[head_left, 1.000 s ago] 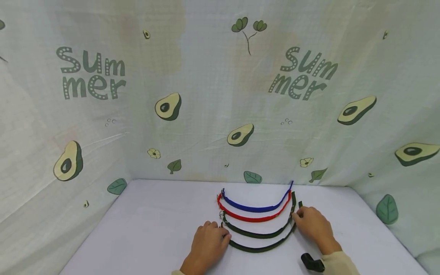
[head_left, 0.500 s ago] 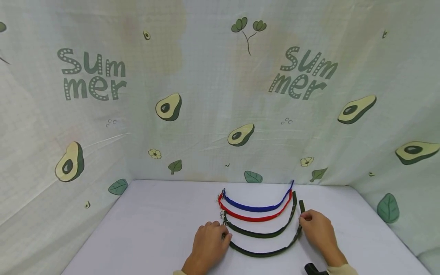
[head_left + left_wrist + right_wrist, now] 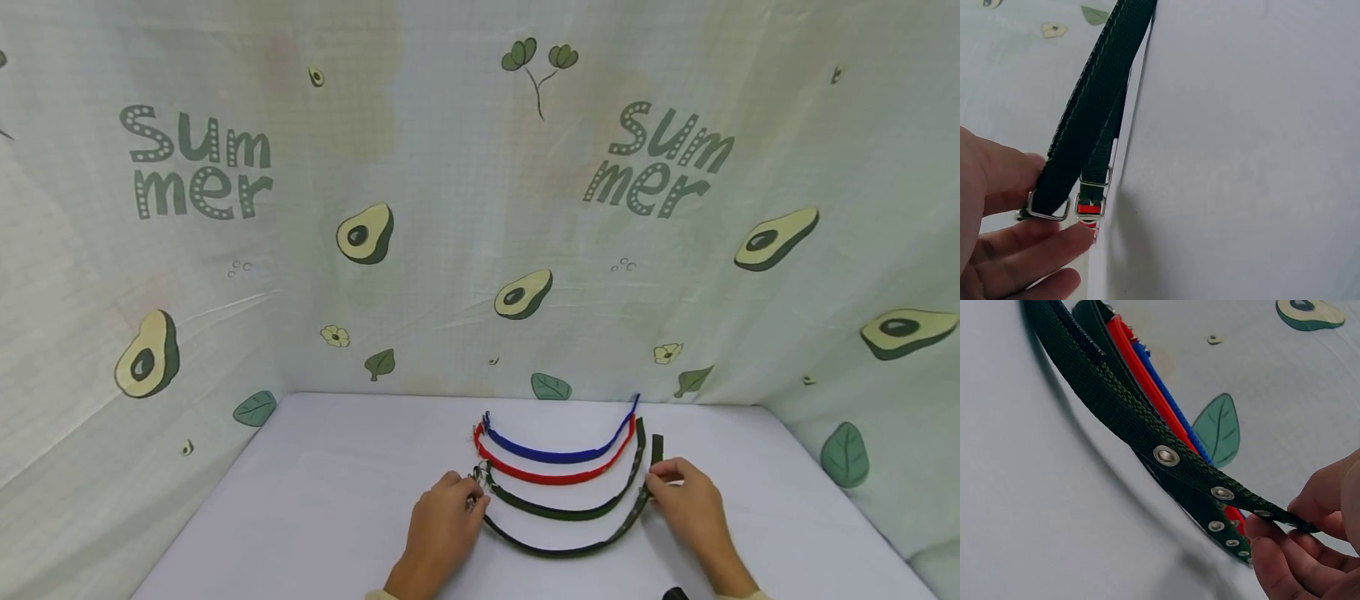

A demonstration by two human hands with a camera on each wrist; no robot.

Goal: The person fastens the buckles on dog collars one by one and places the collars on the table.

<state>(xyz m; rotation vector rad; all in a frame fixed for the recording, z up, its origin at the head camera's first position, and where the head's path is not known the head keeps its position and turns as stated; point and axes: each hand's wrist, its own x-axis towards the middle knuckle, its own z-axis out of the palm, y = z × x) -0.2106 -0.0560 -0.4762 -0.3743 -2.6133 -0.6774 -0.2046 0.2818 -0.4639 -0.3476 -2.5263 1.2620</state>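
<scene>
Nearest in a row of curved collars is a dark green webbing collar (image 3: 555,553). My left hand (image 3: 441,527) pinches its buckle end; a silver metal frame (image 3: 1047,215) shows by the fingers in the left wrist view. My right hand (image 3: 690,507) pinches the other end, which has metal eyelets (image 3: 1166,455) and a tip standing up past the fingers. Just behind lies a second dark green collar (image 3: 573,515), also with eyelets. Beyond it come a red collar (image 3: 555,480) and a blue collar (image 3: 555,457). Their buckle ends gather at the left.
The collars lie on a white table (image 3: 337,483). A pale printed cloth (image 3: 450,167) hangs behind and at the sides. Part of a black object (image 3: 675,593) shows at the bottom edge, beside the right sleeve.
The right hand has shifted slightly right and down with the eyelet end, parting it from the second green collar. The left hand has moved slightly left and up with the buckle end.
</scene>
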